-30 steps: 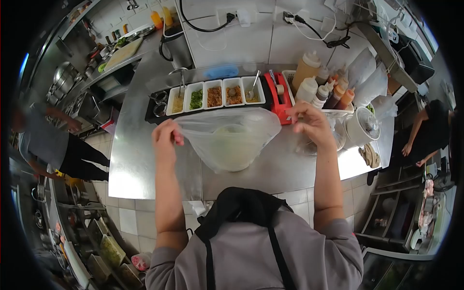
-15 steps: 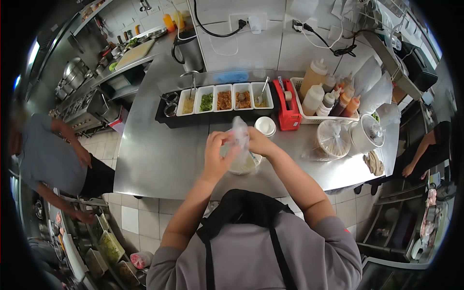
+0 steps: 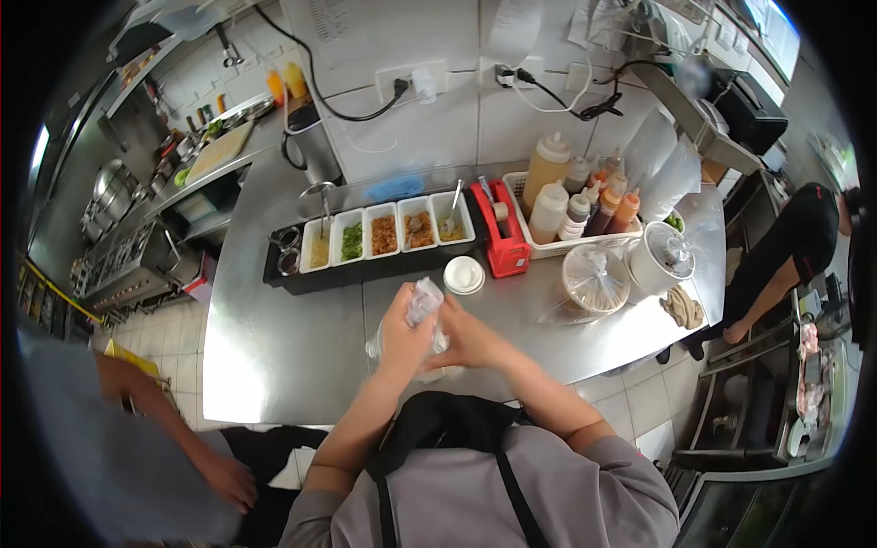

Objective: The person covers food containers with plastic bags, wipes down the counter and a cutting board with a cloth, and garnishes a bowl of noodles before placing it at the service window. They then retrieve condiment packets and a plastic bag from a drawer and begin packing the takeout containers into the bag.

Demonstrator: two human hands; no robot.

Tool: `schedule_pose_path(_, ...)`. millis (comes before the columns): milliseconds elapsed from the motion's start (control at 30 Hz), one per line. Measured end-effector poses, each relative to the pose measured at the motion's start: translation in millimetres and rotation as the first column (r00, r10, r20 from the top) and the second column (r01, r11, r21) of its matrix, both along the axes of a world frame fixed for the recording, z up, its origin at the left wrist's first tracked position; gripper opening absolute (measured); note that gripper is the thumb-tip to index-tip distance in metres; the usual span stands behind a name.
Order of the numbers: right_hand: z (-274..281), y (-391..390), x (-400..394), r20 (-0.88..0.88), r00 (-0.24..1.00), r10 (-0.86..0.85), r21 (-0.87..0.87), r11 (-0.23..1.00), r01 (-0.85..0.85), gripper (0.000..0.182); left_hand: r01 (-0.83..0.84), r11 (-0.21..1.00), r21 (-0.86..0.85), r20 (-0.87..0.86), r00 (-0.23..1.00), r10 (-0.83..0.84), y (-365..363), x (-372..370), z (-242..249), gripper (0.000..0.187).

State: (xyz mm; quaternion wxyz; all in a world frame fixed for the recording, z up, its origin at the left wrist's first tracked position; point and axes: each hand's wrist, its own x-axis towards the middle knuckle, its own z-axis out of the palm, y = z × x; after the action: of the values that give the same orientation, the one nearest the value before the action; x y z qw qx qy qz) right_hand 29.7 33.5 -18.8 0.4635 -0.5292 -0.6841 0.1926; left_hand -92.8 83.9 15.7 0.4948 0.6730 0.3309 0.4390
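At the front of the steel counter, my left hand [image 3: 403, 331] is closed round the gathered top of a clear plastic bag [image 3: 425, 303]. My right hand [image 3: 464, 336] is at the bag's right side, its fingers bent against the plastic. Beneath both hands sits a pale round container, mostly covered by them, with loose plastic showing at its left. Just behind my hands stands a stack of white lids or cups [image 3: 464, 275]. A black holder [image 3: 301, 282] carries several white tubs of toppings further back.
A red tape dispenser [image 3: 507, 247] stands beside a white basket [image 3: 594, 243] of sauce bottles. A bagged tub [image 3: 595, 281], a white bucket [image 3: 660, 258] and a cloth [image 3: 681, 308] lie right. People stand at left [image 3: 137, 438] and right [image 3: 786, 265].
The view has shifted. My left hand has closed round the bag's neck, and the bag top stands lower. The person at left has come closer to the counter.
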Motion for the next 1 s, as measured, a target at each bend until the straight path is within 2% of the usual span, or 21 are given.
schedule_pose_path(33,-6.8,3.9,-13.9,0.169,0.979,-0.111,0.136,0.987,0.088,0.060,0.027,0.999,0.040,-0.003,1.000,-0.027,-3.5,3.2,3.1,0.013)
schedule_pose_path(67,-5.4,5.6,-20.5,0.128,0.987,-0.095,0.021,0.995,0.093,0.055,-0.005,0.990,0.139,-0.066,0.998,0.014,-10.3,4.6,14.2,0.017)
schedule_pose_path(133,0.5,7.4,-23.8,0.039,0.996,-0.079,-0.203,0.976,0.085,0.047,0.111,0.984,-0.137,-0.011,0.993,-0.114,-22.9,-4.3,32.6,0.015)
schedule_pose_path(167,-5.0,7.7,-20.2,-0.001,0.997,-0.073,-0.174,0.982,0.071,0.043,0.176,0.947,-0.267,0.020,0.984,-0.177,-26.5,-14.4,39.7,0.015)
schedule_pose_path(200,-14.8,9.3,-15.0,-0.040,0.997,-0.068,-0.143,0.988,0.062,0.039,0.233,0.907,-0.350,0.090,0.972,-0.215,-29.5,-32.3,44.8,0.026)
schedule_pose_path(233,-20.5,7.4,-10.0,-0.076,0.995,-0.062,-0.118,0.992,0.053,0.036,0.240,0.924,-0.298,0.078,0.971,-0.227,-25.5,-45.0,40.4,0.036)
schedule_pose_path(267,-3.6,0.0,-10.8,-0.090,0.986,-0.144,-0.180,0.976,0.126,0.038,0.246,0.938,-0.245,0.067,0.969,-0.237,-21.5,-57.6,36.0,0.045)
schedule_pose_path(333,2.9,-2.6,-8.0,-0.270,0.955,-0.120,-0.145,0.986,0.083,0.040,0.185,0.964,0.193,-0.073,0.982,-0.174,2.9,-47.6,9.8,0.059)
schedule_pose_path(367,0.9,-2.4,-12.8,-0.363,0.926,-0.107,-0.118,0.991,0.069,0.041,0.234,0.910,0.342,-0.250,0.956,-0.152,5.2,-40.5,-6.6,0.065)
schedule_pose_path(433,-11.6,3.2,-28.9,-0.302,0.930,-0.211,-0.133,0.975,0.178,0.042,0.364,0.727,0.582,-0.523,0.852,-0.007,2.0,-25.2,-53.0,0.077)
schedule_pose_path(467,-9.2,3.6,-32.1,-0.254,0.952,-0.170,-0.195,0.973,0.121,0.042,0.260,0.780,0.570,-0.501,0.862,0.080,7.2,-16.0,-81.9,0.082)
schedule_pose_path(500,-4.3,3.3,-35.1,-0.212,0.969,-0.126,-0.259,0.963,0.068,0.042,0.238,0.788,0.568,-0.504,0.857,0.105,9.3,-13.5,-88.8,0.082)
schedule_pose_path(533,-4.8,0.8,-40.7,-0.216,0.962,-0.167,-0.247,0.963,0.112,0.041,0.214,0.797,0.565,-0.508,0.851,0.131,11.1,-10.8,-94.2,0.081)
schedule_pose_path(600,-6.8,0.7,-45.9,-0.223,0.947,-0.231,-0.215,0.959,0.183,0.038,0.304,0.734,0.607,-0.583,0.798,0.152,4.3,0.3,-68.0,0.068)
schedule_pose_path(633,-8.3,4.4,-42.3,-0.265,0.944,-0.195,-0.197,0.970,0.145,0.034,0.349,0.699,0.625,-0.615,0.771,0.165,0.6,5.5,-54.8,0.062)
schedule_pose_path(700,-14.6,10.5,-39.5,-0.359,0.928,-0.104,-0.153,0.987,0.052,0.027,0.380,0.638,0.670,-0.570,0.814,0.113,11.4,3.9,-76.4,0.053)
schedule_pose_path(767,26.8,-2.9,-29.6,-0.477,0.875,-0.086,-0.221,0.975,-0.024,0.020,0.372,0.637,0.675,-0.516,0.856,0.047,16.2,6.1,-85.2,0.049)
schedule_pose_path(800,40.7,-9.7,-25.0,-0.532,0.843,-0.082,-0.252,0.965,-0.066,0.017,0.358,0.679,0.642,-0.483,0.876,-0.005,19.0,7.9,-91.0,0.046)
schedule_pose_path(867,34.0,-12.6,-26.2,-0.508,0.856,-0.092,-0.194,0.981,-0.010,0.013,0.313,0.801,0.509,-0.387,0.915,-0.112,28.0,9.6,-110.6,0.041)
schedule_pose_path(967,39.9,-21.7,-19.8,-0.506,0.861,-0.063,-0.197,0.979,-0.044,0.011,0.223,0.960,0.168,-0.136,0.970,-0.202,27.1,11.2,-123.1,0.034)
schedule_pose_path(1000,45.6,-27.5,-17.6,-0.512,0.858,-0.046,-0.215,0.974,-0.076,0.011,0.277,0.942,0.190,-0.202,0.950,-0.239,27.6,10.6,-122.0,0.031)
